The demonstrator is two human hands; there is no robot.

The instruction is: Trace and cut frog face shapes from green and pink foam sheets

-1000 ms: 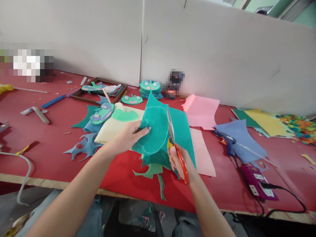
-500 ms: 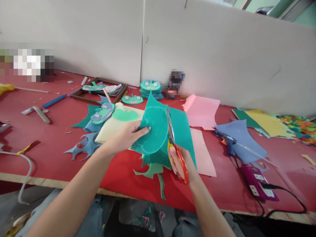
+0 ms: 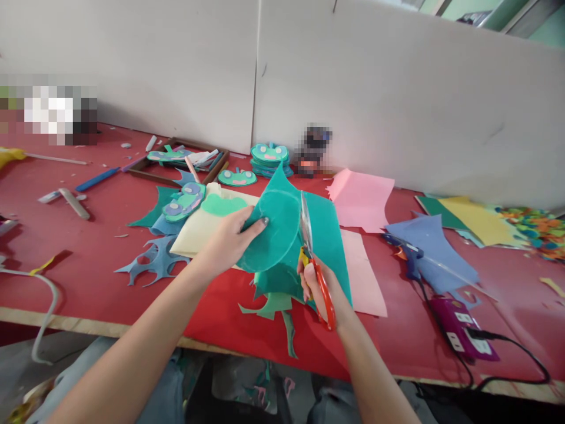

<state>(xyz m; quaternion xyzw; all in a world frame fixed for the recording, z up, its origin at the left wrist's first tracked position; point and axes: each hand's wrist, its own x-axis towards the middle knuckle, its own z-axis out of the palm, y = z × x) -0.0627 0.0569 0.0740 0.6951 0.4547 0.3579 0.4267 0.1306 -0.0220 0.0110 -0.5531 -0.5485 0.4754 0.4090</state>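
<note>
Blue scrap (image 3: pixel 156 262) on red table (image 3: pixel 79 253). Left hand (image 3: pixel 233 235) pinches green sheet (image 3: pixel 276 229) over table, thumb on top, curved pale line showing. Scissors (image 3: pixel 325 291) beside line, right hand (image 3: pixel 339 299) wrapped round handles. Step looks like cutting along curve; next snip likely calls for turning sheet, blades on line.

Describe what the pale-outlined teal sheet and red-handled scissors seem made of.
Pale-outlined teal sheet: probably thin felt, matte, judging by its dull surface and bend. Red-handled scissors: blades apparently metal, from their silvery sheen; smooth handle, likely plastic, from its bright, even colour.
</note>
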